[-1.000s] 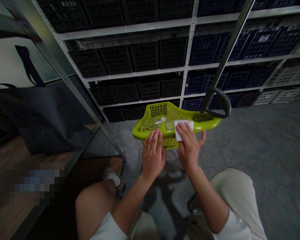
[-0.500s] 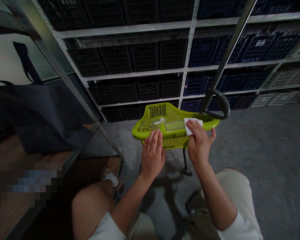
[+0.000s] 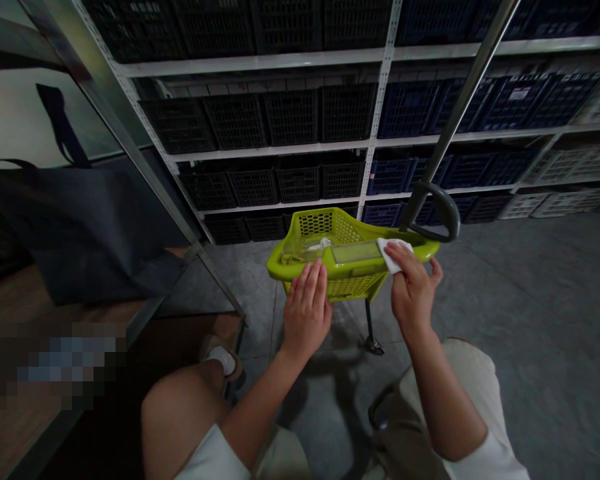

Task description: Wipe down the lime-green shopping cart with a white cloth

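a green cart (image 3: 350,270) stands on grey floor (image 3: 545,300) before shelved crates (image 3: 290,119); left hand (image 3: 306,313) rests straight-fingered against its rim, right hand (image 3: 413,290) clasps a white cloth (image 3: 387,247) there.

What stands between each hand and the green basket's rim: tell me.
Only the white cloth lies between the fingers of the right hand and the green basket's rim. Nothing visible stands between the left hand and that rim.
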